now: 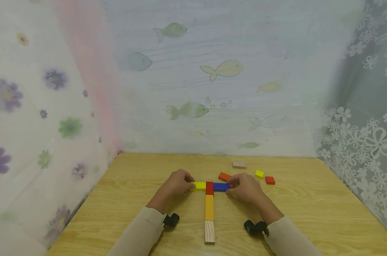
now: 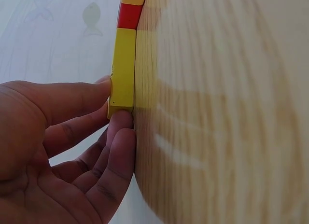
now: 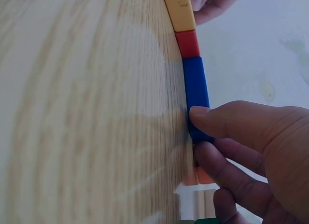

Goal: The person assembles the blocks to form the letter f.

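My left hand (image 1: 178, 183) holds the outer end of a long yellow block (image 1: 199, 186), thumb along its side and fingertips at its end face. The right hand (image 1: 247, 187) grips the outer end of a blue block (image 1: 221, 187) between thumb and fingers. Between the two lies a red block (image 1: 210, 188), and their inner ends meet its sides. An orange-yellow block (image 1: 209, 207) and a plain wooden block (image 1: 209, 232) continue from the red one toward me in a straight line. Together the blocks form a flat T shape on the table.
Behind the right hand lies an orange block (image 1: 224, 176), partly hidden by it. Farther off are a plain wooden block (image 1: 239, 165), a small yellow block (image 1: 259, 174) and a small red block (image 1: 270, 180). A fish-patterned curtain (image 1: 260, 46) hangs behind the wooden table (image 1: 132, 170).
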Action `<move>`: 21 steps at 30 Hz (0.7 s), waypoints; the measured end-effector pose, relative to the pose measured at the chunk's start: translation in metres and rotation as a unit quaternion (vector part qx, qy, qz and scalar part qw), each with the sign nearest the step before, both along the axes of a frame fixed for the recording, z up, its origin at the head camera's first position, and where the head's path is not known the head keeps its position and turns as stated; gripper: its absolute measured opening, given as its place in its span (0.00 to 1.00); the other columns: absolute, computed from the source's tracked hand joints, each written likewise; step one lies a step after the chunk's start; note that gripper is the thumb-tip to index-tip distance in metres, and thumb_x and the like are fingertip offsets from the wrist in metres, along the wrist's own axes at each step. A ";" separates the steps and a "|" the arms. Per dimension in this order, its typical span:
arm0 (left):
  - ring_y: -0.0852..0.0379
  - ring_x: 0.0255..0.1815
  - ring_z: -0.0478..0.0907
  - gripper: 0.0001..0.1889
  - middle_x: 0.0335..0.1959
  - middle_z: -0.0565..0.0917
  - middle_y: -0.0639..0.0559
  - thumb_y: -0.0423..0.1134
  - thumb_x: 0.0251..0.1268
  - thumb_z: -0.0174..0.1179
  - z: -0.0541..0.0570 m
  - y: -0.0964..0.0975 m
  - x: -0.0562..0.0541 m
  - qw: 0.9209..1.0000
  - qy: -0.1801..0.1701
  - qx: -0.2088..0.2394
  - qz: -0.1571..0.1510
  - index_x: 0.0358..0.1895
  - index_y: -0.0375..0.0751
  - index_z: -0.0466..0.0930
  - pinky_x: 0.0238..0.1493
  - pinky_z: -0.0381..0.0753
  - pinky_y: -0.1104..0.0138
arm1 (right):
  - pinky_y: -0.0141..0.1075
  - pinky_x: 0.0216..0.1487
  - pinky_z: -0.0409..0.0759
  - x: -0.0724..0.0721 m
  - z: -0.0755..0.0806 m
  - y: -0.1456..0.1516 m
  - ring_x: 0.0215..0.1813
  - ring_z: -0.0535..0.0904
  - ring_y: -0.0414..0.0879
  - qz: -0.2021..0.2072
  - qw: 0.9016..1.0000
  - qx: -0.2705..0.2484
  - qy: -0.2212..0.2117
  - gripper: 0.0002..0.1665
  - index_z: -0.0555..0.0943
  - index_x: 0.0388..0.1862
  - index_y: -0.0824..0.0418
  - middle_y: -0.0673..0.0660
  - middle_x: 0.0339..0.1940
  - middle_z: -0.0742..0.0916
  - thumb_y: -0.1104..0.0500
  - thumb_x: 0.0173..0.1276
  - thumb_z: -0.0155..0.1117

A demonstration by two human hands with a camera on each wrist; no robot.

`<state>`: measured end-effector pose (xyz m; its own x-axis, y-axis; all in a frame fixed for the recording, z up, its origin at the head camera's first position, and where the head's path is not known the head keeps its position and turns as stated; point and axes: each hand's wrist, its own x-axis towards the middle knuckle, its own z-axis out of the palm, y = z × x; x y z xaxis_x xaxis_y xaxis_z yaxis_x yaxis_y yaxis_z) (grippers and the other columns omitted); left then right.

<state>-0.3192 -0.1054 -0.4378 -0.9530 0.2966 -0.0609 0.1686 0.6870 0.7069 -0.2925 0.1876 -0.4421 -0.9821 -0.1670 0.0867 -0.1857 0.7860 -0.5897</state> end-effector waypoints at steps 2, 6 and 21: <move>0.57 0.32 0.81 0.09 0.39 0.87 0.49 0.37 0.66 0.71 0.000 0.000 0.000 1.000 -0.001 0.001 0.001 0.47 0.38 0.89 0.35 0.85 0.65 | 0.46 0.48 0.78 0.000 0.000 0.000 0.40 0.83 0.39 -0.001 1.000 0.000 -0.003 0.14 0.91 0.43 0.48 0.43 0.36 0.90 0.51 0.57 0.83; 0.56 0.31 0.81 0.09 0.38 0.86 0.49 0.37 0.66 0.71 0.001 0.000 0.001 1.000 -0.005 0.005 0.001 0.46 0.38 0.89 0.35 0.85 0.65 | 0.49 0.51 0.75 0.000 0.001 -0.001 0.41 0.83 0.39 -0.003 1.000 0.003 -0.008 0.15 0.91 0.43 0.47 0.42 0.37 0.90 0.49 0.56 0.83; 0.56 0.32 0.81 0.09 0.39 0.86 0.49 0.37 0.66 0.71 0.002 0.003 0.007 1.000 -0.009 0.004 0.011 0.46 0.38 0.89 0.35 0.84 0.64 | 0.39 0.40 0.76 -0.003 0.005 0.004 0.38 0.79 0.42 -0.004 1.000 -0.013 0.022 0.07 0.91 0.42 0.49 0.44 0.35 0.88 0.49 0.69 0.73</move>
